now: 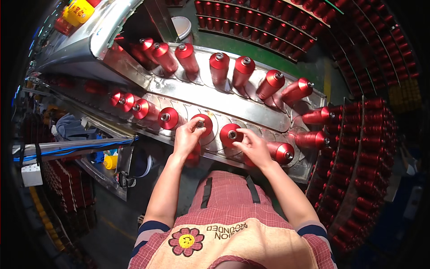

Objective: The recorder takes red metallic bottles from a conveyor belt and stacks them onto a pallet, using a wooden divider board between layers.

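Note:
Red metallic bottles with narrow silver necks stand in two rows on a metal conveyor. My left hand (187,136) is closed at the top of one red bottle (206,131), thumb and forefinger pinching at its neck. To the right, my right hand (254,147) has its thumb and forefinger bent around the right side of the neck of another red bottle (226,140). Just beyond that hand, a further red bottle (278,150) leans toward me. Left of my left hand stands one more red bottle (169,118). My other fingers are partly hidden.
A smooth metal strip (215,98) divides the conveyor's rows. At the left, the conveyor runs beside a metal housing (74,49). Racks of red bottles (365,148) stand close on the right, with more racks (260,20) behind. A metal frame with blue cable (76,149) juts in at left.

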